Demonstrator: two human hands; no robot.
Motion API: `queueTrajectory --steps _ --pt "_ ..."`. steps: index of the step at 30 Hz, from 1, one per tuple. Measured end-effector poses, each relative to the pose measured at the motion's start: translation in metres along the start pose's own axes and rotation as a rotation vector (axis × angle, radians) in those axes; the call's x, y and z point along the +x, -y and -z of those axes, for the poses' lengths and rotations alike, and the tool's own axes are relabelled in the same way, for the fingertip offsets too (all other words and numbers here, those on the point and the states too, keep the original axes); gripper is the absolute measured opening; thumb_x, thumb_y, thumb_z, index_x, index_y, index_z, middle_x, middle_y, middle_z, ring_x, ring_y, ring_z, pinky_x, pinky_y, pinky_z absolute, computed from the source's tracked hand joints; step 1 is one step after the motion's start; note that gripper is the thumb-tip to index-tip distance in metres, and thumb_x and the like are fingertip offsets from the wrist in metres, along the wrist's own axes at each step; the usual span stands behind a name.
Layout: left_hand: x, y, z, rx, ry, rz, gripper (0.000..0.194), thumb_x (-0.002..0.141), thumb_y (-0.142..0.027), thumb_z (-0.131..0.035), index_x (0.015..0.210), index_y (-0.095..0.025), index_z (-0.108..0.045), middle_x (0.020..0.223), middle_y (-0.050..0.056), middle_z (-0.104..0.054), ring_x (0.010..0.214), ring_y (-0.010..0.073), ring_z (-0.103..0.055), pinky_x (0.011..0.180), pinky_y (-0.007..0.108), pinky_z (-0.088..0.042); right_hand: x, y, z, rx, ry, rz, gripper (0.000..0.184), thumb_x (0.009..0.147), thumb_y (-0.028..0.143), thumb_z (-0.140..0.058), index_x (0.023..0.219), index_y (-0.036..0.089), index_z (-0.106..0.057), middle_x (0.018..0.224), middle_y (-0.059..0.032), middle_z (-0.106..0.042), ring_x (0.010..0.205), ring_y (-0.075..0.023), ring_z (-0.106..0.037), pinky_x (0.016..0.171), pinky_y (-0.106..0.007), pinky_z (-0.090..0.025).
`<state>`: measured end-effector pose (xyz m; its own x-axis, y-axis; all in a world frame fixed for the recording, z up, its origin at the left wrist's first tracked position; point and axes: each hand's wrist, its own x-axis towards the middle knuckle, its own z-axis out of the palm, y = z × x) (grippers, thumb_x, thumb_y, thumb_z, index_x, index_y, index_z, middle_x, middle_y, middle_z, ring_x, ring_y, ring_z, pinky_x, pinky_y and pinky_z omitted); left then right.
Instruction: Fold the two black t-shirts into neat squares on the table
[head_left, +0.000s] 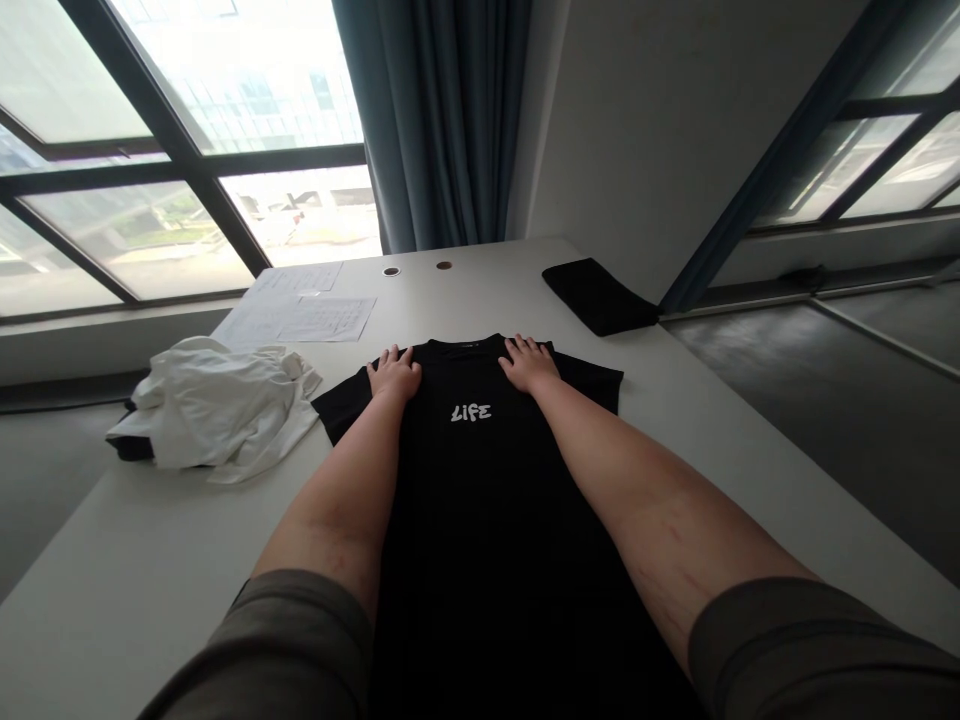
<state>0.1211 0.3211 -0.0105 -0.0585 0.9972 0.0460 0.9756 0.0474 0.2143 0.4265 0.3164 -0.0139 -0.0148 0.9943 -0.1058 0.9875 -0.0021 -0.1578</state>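
Head view is showing a black T-shirt (pixel 480 480) lying flat and face up on the white table (pixel 750 440), its white "LIFE" print (pixel 471 412) facing the person. Both hands are pressing down on the shoulders: the left hand (pixel 394 373) and the right hand (pixel 529 363) are lying palm down with fingers spread, pinching nothing. A crumpled white garment (pixel 217 405) is sitting well to the left, papers (pixel 307 310) beyond it, and a folded black cloth (pixel 600 295) near the far right corner.
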Motion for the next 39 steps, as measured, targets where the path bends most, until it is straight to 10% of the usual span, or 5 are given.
queueTrajectory --steps 23,32,39 --pt "-0.013 0.125 0.032 0.196 0.108 -0.206 0.060 0.108 -0.043 -0.028 0.164 -0.026 -0.035 0.173 0.005 -0.025 0.160 0.0282 -0.022 0.127 0.050 -0.025 -0.004 0.000 0.002 0.011 0.012 0.032 0.079 0.103 0.065 -0.016 0.170 0.022 -0.017 0.177 -0.0057 -0.004 0.162 -0.0309 -0.005 0.129 -0.051 -0.005" --pt "-0.039 0.119 0.043 0.092 -0.221 -0.155 0.046 0.095 -0.023 -0.047 0.136 -0.023 -0.069 0.151 0.005 -0.061 0.140 0.0236 -0.053 0.123 0.039 -0.037 -0.005 -0.001 0.003 0.011 0.001 0.037 0.079 0.103 0.066 -0.016 0.169 0.023 -0.018 0.177 -0.0055 -0.006 0.162 -0.0297 -0.006 0.130 -0.051 -0.006" --pt "-0.106 0.129 0.056 -0.038 -0.368 -0.214 0.045 0.093 -0.021 -0.045 0.130 -0.027 -0.071 0.145 0.003 -0.063 0.140 0.0245 -0.052 0.124 0.042 -0.037 -0.007 0.000 0.003 0.002 -0.019 0.032 0.076 0.104 0.063 -0.020 0.169 0.023 -0.021 0.177 -0.0055 -0.009 0.162 -0.0299 -0.009 0.129 -0.051 -0.009"
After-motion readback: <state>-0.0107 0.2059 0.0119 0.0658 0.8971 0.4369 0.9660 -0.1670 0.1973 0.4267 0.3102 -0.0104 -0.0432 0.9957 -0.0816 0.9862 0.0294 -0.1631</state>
